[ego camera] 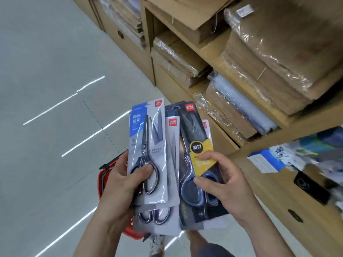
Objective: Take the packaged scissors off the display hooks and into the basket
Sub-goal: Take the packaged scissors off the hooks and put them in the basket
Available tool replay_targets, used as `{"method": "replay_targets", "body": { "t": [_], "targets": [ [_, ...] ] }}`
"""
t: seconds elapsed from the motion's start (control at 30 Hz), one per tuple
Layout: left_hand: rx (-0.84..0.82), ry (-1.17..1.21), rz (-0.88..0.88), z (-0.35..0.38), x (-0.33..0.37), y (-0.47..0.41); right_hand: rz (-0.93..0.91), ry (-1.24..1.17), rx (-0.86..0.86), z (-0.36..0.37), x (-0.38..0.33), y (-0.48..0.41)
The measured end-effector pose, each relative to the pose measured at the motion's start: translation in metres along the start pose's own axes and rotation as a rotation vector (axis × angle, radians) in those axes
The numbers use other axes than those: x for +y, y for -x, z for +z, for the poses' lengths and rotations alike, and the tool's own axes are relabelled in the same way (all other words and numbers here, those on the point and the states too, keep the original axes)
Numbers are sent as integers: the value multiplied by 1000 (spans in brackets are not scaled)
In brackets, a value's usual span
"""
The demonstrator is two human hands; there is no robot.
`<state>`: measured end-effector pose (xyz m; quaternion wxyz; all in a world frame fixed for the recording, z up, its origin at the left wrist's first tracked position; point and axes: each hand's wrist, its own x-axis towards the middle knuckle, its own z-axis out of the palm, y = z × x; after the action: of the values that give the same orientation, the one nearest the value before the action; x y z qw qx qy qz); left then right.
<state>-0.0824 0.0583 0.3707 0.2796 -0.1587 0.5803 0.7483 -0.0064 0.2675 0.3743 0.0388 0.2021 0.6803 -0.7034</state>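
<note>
We hold the fanned packaged scissors just above the basket, left hand gripping one side, right hand pinching the other; these light, stiff, glossy cards probably slide, so we'd clamp near the handles.

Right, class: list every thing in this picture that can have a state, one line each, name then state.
Grey-and-blue carded scissors pack, sealed, gripped by the left hand.
Black-and-yellow carded scissors pack, sealed, pinched by the right hand.
Grey carded scissors packs behind them, fanned, held, not in the basket.
Red plastic basket, under the packs, mostly hidden, contents unseen.
Clear-wrapped brown cardboard bundles, wrapped, stacked on wooden shelves.
</note>
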Motion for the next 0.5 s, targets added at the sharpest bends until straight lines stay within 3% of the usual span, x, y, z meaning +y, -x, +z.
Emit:
{"method": "replay_targets", "body": {
  "t": [0.27,0.5],
  "targets": [
    [-228,-108,57,35,54,77,-139,58,268,0,-56,110],
    [-505,-302,57,125,23,141,-166,-14,548,-34,-53,201]
  ]
}}
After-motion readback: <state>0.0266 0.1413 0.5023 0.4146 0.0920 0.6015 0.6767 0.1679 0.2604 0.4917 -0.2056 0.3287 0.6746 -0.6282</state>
